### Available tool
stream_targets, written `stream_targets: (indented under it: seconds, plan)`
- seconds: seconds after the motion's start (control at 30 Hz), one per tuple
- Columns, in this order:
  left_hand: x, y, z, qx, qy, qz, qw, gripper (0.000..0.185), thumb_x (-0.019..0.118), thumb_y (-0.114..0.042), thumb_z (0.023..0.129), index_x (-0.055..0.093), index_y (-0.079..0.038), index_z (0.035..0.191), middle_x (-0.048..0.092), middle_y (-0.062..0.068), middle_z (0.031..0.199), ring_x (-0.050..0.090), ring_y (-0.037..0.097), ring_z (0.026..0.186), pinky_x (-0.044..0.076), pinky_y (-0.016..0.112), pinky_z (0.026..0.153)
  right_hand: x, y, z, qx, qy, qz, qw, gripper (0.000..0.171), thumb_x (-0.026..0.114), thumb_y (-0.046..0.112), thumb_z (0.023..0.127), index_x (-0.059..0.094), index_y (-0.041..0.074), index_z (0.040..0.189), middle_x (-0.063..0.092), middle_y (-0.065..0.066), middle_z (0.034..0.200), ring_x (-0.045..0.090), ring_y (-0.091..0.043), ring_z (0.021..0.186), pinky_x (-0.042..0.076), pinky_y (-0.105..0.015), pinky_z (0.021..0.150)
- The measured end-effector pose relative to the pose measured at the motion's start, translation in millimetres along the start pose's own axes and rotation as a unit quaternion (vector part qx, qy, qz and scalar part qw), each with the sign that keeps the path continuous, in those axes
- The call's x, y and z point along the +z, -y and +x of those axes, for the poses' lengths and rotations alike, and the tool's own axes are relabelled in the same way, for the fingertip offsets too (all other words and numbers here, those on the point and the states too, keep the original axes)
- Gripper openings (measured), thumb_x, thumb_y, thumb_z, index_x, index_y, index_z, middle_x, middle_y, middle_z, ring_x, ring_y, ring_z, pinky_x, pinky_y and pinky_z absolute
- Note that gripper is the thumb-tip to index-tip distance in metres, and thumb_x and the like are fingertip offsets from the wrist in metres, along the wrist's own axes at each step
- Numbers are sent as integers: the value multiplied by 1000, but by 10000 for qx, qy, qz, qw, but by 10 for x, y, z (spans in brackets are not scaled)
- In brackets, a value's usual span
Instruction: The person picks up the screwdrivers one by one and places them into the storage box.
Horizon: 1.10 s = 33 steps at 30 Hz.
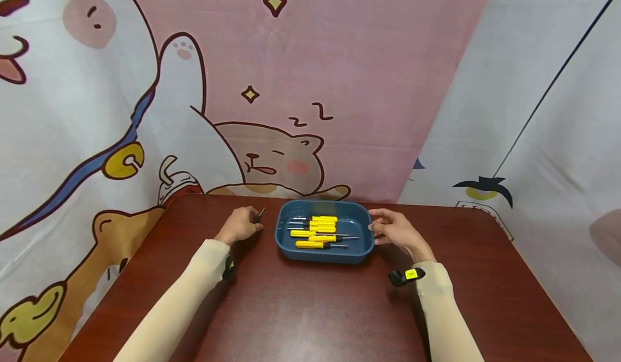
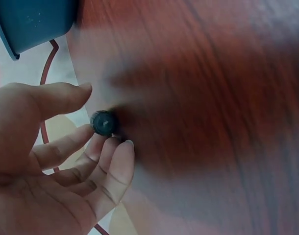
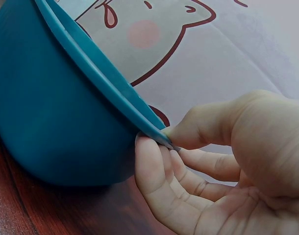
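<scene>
At the left of the blue plastic bin (image 1: 264, 346) my left hand (image 1: 241, 225) holds a thin dark screwdriver (image 1: 261, 214), most of it hidden by the fingers. Its round black end (image 2: 104, 122) faces the camera in the left wrist view, against the curled fingers, with the thumb raised a little above it. My right hand (image 1: 395, 230) pinches the right rim of the blue bin (image 1: 325, 255), the thumb on top and the fingers beneath the lip. Inside lie several yellow-handled screwdrivers (image 1: 310, 244) with black collars and metal shafts.
The bin stands on a dark reddish wooden table (image 1: 310, 308), near its far edge. Behind hangs a printed cloth (image 1: 368, 81) with cartoon animals, reaching around both sides. A dark wrist strap (image 1: 406, 276) sits on the right sleeve.
</scene>
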State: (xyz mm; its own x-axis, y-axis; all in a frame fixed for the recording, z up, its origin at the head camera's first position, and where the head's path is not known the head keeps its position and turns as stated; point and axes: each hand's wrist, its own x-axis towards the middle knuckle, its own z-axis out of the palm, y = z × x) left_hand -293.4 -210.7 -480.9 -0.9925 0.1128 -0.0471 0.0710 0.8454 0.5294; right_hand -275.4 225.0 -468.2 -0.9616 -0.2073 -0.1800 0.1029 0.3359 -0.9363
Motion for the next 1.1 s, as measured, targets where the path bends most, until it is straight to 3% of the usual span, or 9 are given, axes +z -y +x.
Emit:
stream_targets:
  seconds: [0.27,0.5,1.1]
  plan:
    - [14,-11,13,-119,-5,174,9998,36,75,-13,89,65,5,120,68,17,100,61,27,88,55,46,86,5,-28,6,34,-18,-17,10000,53,66,3,97,48,1,147,65,-17,105,67,-20,81,65,-36,73]
    - [4,-33,16,-144,9,183,9997,32,71,-8,88,66,5,116,69,18,102,61,26,86,56,44,83,8,-13,6,52,-2,2,10000,51,65,4,97,49,2,146,66,-18,107,69,-20,81,65,-35,73]
    - [-23,45,38,-123,-121,-189,9997,30,61,-2,84,67,2,113,68,16,97,61,26,82,53,38,74,-9,-8,14,-14,39,-59,10000,52,64,6,98,47,0,147,66,-20,109,68,-19,80,65,-39,76]
